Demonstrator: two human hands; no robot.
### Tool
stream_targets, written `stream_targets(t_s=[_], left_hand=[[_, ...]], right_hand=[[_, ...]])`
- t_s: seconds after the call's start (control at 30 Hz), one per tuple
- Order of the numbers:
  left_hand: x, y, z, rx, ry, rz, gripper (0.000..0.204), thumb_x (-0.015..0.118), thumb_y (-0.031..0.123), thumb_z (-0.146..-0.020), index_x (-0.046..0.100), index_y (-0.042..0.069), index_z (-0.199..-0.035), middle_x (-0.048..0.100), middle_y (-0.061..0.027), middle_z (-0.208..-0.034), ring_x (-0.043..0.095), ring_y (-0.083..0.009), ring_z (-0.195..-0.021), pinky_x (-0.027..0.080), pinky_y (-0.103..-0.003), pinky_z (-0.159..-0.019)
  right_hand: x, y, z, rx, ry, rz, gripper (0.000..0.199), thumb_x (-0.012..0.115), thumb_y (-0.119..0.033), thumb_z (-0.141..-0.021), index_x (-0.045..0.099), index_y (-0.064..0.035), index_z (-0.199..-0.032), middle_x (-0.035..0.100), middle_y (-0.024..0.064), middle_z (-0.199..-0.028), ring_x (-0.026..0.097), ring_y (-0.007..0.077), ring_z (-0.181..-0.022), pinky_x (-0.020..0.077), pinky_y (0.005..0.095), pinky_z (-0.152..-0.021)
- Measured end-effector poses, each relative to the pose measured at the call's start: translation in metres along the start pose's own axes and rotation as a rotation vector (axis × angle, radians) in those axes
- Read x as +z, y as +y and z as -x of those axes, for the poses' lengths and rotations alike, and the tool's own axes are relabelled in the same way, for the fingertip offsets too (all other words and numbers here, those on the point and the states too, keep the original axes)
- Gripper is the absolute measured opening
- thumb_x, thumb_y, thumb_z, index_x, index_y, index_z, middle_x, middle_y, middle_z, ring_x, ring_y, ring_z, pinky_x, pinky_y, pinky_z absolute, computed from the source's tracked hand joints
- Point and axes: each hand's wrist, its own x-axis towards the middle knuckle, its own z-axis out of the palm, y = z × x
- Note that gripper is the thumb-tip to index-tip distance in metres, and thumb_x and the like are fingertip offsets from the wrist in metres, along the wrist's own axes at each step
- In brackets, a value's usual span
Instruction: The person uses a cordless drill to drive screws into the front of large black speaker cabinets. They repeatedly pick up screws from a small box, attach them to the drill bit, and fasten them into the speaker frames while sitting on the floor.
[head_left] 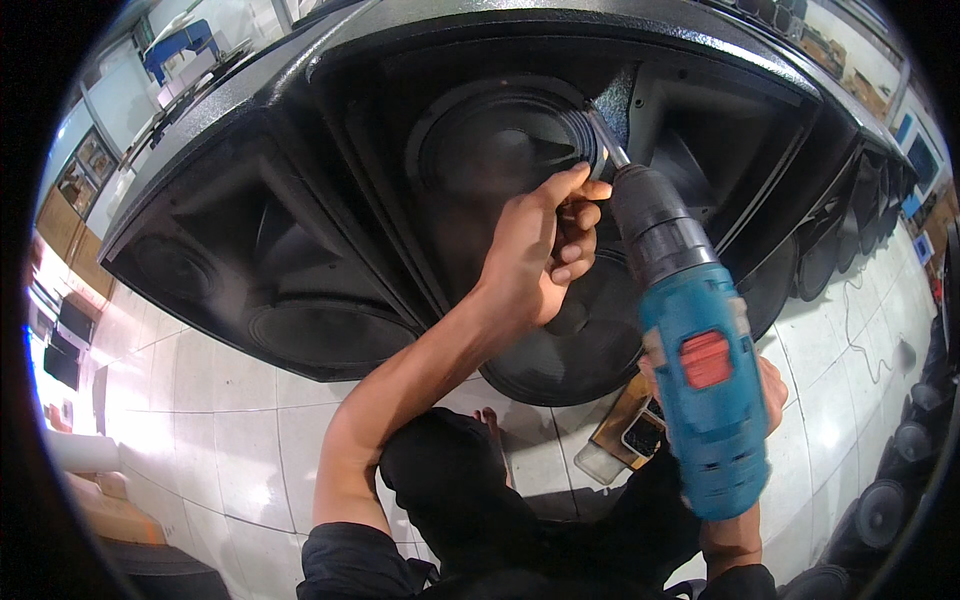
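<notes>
My right hand [771, 396] is wrapped round a teal and black cordless drill [735, 410] with a red patch on its housing. The drill's body covers most of that hand. Its long bit [610, 140] points up and away, with the tip at the rim of the upper round speaker cone [500, 140] in a black speaker cabinet [360, 60]. Just left of the bit is my left hand [550, 235], fingers curled and thumb near the forefinger. Whatever it may pinch is too small to make out. A second cone [570, 350] sits lower, partly behind my left hand and the drill.
Another black cabinet [260, 240] with a horn and cones adjoins on the left; more stand at right. Between my legs and the cabinet, a tray [605, 445] and a phone-like device [642, 437] lie on white floor tiles [230, 440]. Loose speakers [882, 512] line the far right.
</notes>
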Motion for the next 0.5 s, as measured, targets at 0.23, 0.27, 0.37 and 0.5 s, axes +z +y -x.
stream_targets(t_s=[0.23, 0.27, 0.37, 0.5], left_hand=[[-0.002, -0.005, 0.016, 0.062, -0.007, 0.006, 0.025, 0.055, 0.026, -0.092, 0.057, 0.001, -0.093, 0.044, 0.0006, -0.067, 0.033, -0.0058, -0.049, 0.022, -0.022, -0.041], [-0.001, -0.007, 0.015, 0.067, -0.024, 0.003, 0.025, 0.055, 0.026, -0.092, 0.057, 0.001, -0.093, 0.045, 0.0006, -0.067, 0.033, -0.0058, -0.049, 0.023, -0.022, -0.041], [-0.009, -0.009, 0.008, 0.016, 0.010, -0.047, 0.024, 0.055, 0.025, -0.091, 0.057, 0.002, -0.092, 0.045, 0.0005, -0.068, 0.033, -0.0057, -0.049, 0.023, -0.022, -0.042], [-0.004, -0.012, 0.007, 0.065, 0.036, -0.023, 0.023, 0.056, 0.025, -0.091, 0.058, 0.002, -0.094, 0.046, 0.0006, -0.069, 0.033, -0.0053, -0.050, 0.023, -0.022, -0.042]], right_hand=[[-0.004, 0.005, -0.007, -0.022, -0.023, -0.150, 0.056, 0.076, -0.012, -0.071, 0.057, 0.0034, -0.121, 0.069, 0.0171, -0.102, 0.071, 0.0219, -0.084, 0.0580, 0.0335, -0.077], [-0.008, 0.009, -0.007, -0.041, -0.023, -0.137, 0.056, 0.076, -0.013, -0.071, 0.057, 0.0035, -0.121, 0.069, 0.0170, -0.101, 0.071, 0.0221, -0.084, 0.0581, 0.0337, -0.077], [-0.013, 0.011, -0.019, -0.174, -0.005, -0.108, 0.055, 0.076, -0.014, -0.072, 0.057, 0.0043, -0.121, 0.069, 0.0173, -0.100, 0.071, 0.0231, -0.083, 0.0585, 0.0344, -0.075], [-0.034, -0.019, -0.044, -0.374, -0.061, 0.115, 0.057, 0.076, -0.017, -0.072, 0.057, 0.0076, -0.119, 0.067, 0.0245, -0.099, 0.071, 0.0292, -0.081, 0.0577, 0.0393, -0.071]])
